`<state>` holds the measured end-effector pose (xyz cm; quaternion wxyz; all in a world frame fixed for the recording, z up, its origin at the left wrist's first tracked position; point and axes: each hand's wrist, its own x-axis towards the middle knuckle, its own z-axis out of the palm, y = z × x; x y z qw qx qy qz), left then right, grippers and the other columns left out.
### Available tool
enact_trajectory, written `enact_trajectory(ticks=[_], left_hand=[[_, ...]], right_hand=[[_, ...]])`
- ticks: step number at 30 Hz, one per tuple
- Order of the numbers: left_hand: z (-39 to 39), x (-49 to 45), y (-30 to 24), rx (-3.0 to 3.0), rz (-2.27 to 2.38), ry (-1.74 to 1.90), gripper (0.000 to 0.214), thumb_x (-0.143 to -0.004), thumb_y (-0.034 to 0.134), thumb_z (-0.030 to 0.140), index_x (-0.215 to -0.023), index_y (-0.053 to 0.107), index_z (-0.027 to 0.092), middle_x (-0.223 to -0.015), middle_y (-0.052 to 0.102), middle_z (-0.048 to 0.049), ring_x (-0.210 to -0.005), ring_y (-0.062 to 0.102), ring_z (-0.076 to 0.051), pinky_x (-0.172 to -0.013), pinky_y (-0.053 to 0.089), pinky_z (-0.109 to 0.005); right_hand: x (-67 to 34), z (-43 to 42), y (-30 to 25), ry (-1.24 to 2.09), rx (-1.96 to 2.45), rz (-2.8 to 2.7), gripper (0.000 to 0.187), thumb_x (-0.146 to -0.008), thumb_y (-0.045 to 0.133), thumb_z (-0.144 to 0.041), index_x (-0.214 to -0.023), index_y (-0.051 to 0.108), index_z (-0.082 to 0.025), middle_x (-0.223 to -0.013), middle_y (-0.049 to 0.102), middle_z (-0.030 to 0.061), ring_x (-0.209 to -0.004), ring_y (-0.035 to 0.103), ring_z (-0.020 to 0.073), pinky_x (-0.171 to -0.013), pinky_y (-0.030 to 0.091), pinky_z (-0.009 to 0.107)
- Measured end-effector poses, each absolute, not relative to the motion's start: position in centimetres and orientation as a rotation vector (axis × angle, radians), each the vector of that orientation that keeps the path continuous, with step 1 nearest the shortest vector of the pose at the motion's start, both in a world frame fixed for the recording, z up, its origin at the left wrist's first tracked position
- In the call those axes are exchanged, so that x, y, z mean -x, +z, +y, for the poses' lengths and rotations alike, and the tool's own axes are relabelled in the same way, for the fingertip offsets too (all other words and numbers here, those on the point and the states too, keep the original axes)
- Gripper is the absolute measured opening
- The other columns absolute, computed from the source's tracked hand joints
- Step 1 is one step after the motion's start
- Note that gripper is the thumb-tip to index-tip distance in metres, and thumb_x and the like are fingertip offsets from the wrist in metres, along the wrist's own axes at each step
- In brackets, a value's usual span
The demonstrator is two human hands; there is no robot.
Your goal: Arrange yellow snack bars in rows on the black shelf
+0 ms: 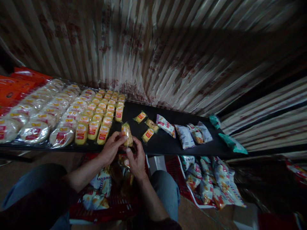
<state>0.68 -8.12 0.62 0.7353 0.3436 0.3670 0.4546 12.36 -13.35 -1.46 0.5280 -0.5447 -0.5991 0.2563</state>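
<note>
Both hands meet at the front edge of a black shelf [165, 143]. My left hand [110, 147] and my right hand [136, 158] pinch the same small yellow snack packet [127, 133], held upright just above the shelf edge. To its left stand rows of like yellow packets [100, 115] with red labels. Three loose yellow packets [146, 126] lie just right of the held one.
Round flat breads in clear wrap [43, 115] fill the shelf's left part, orange bags [14, 86] beyond. White snack bags [185, 132] and green packets [230, 142] lie to the right. A red basket [110, 204] with packets sits between my knees; more bags [211, 182] lie lower right. Corrugated wall behind.
</note>
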Motion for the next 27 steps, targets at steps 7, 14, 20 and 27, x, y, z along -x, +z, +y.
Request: enact_trajectory(ticks=[7,14,20,27], left_hand=[[-7.9,-0.8,-1.2,-1.248,1.118,1.120,0.027,-0.072,0.063,0.038,-0.082,0.047,0.019,-0.077,0.054,0.0026,-0.073,0.055,-0.012,-0.068,0.045,-0.026],[-8.2,-0.3,-0.8,-1.429,1.208,1.057,0.022,-0.086,0.041,0.039,-0.091,0.049,0.019,-0.084,0.057,-0.0009,-0.066,0.056,-0.012,-0.065,0.046,-0.028],[-8.3,-0.2,-1.1,-1.487,1.201,1.053,0.020,-0.086,0.040,0.031,-0.098,0.050,0.019,-0.096,0.060,-0.0055,-0.078,0.059,-0.014,-0.070,0.049,-0.030],[-8.5,-0.3,-1.5,-1.568,1.181,1.071,0.024,-0.085,0.041,0.024,-0.106,0.051,0.018,-0.106,0.060,-0.0075,-0.085,0.060,-0.015,-0.076,0.051,-0.032]], right_hand=[[-12.5,-13.0,-2.0,0.441,1.431,-1.444,0.039,-0.082,0.057,-0.030,-0.119,0.050,-0.020,-0.114,0.057,0.0096,-0.106,0.054,0.0210,-0.093,0.045,0.040],[-12.2,-12.2,-2.8,0.559,1.441,-1.357,0.034,-0.085,0.053,-0.029,-0.117,0.053,-0.019,-0.110,0.061,0.0086,-0.097,0.059,0.0184,-0.085,0.050,0.034],[-12.2,-11.7,-3.2,0.610,1.458,-1.302,0.034,-0.084,0.052,-0.028,-0.117,0.053,-0.019,-0.113,0.063,0.0087,-0.099,0.061,0.0190,-0.089,0.049,0.035],[-12.4,-11.7,-2.8,0.624,1.448,-1.282,0.032,-0.086,0.051,-0.028,-0.116,0.054,-0.019,-0.112,0.064,0.0081,-0.100,0.061,0.0189,-0.090,0.048,0.034]])
